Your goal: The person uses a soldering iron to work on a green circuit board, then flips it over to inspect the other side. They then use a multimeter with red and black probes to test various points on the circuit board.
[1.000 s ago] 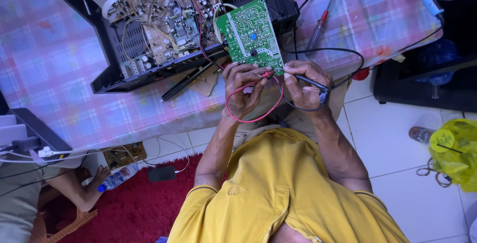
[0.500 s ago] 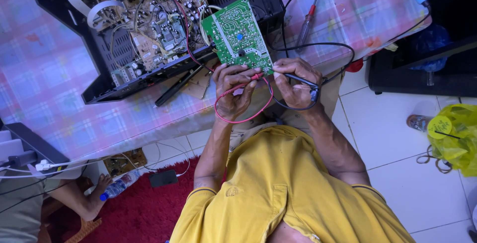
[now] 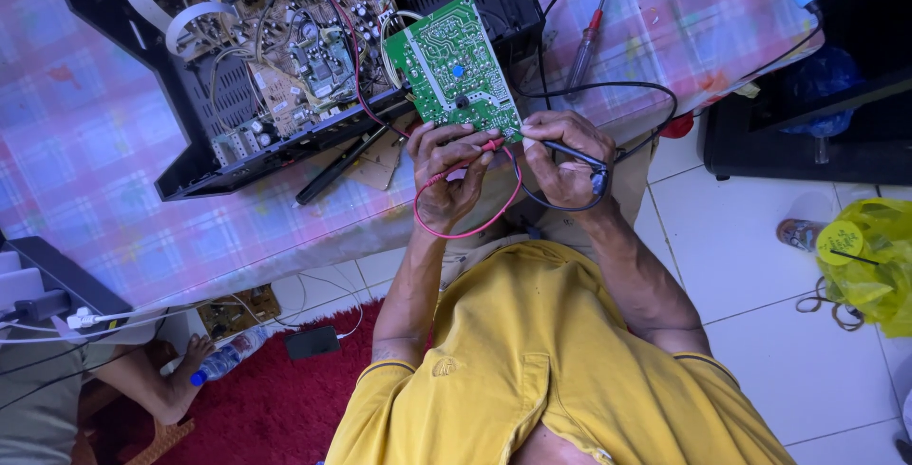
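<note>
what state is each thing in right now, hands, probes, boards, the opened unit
left hand: closed on the red probe
right hand: closed on the black probe
green circuit board: tilted up out of the unit, both probe tips at its lower edge
black chassis: cover off, boards and wires exposed
screwdriver: lying loose on the tablecloth
yellow bag: on the floor, crumpled

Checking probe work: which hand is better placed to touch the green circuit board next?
Probably the right hand: its black pen-shaped probe has its tip at the green circuit board lower edge.
</note>
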